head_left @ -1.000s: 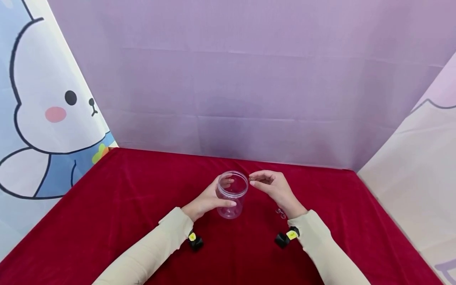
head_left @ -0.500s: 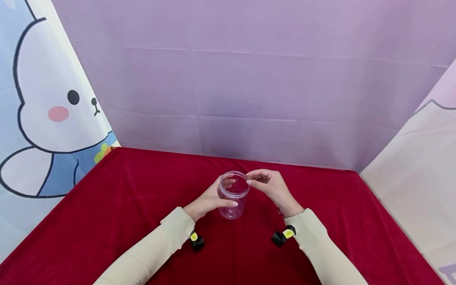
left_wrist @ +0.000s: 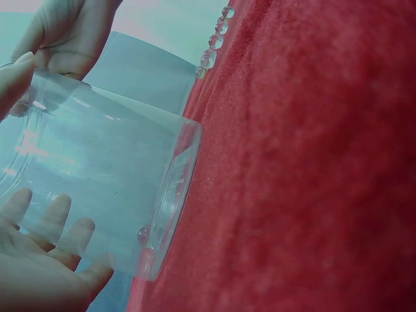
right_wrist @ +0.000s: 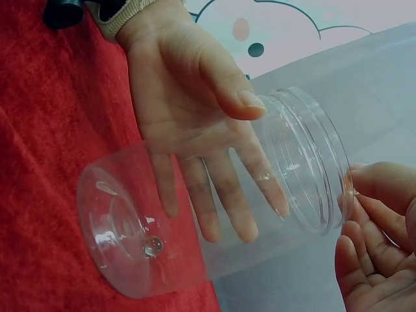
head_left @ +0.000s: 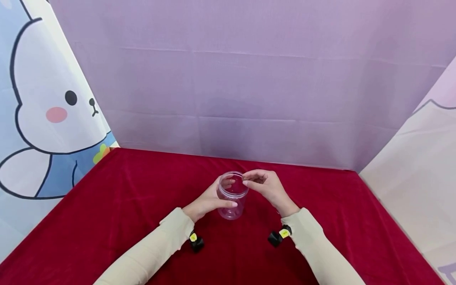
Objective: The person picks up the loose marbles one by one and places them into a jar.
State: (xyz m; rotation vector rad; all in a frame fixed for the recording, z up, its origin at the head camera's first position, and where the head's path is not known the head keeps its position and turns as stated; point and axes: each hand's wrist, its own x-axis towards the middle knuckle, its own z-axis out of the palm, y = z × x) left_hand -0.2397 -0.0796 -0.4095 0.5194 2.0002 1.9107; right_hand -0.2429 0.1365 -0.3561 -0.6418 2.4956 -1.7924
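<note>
A clear plastic jar (head_left: 233, 195) with a ridged neck and no lid stands upright at the middle of the red cloth. My left hand (head_left: 207, 202) grips its side, thumb in front and fingers behind. One clear marble (right_wrist: 153, 246) lies inside on the jar's bottom. At the right edge of the mouth, my right hand (head_left: 268, 189) pinches a small amber-tinted marble (right_wrist: 350, 182) between thumb and fingertips; the fingers cover most of it. Several more clear marbles (left_wrist: 214, 42) sit in a row on the cloth beyond the jar, largely hidden by my right wrist in the head view.
Red velvet cloth (head_left: 160, 178) covers the table. A lilac fabric wall (head_left: 228, 87) rises along its back edge, with printed panels at the left (head_left: 53, 118) and right (head_left: 420, 158). Black wrist cameras hang under both sleeves.
My right hand has moved left from beside the jar to its rim, still pinching the marble. The loose marbles have slipped from sight behind that wrist. My left hand stays put.
</note>
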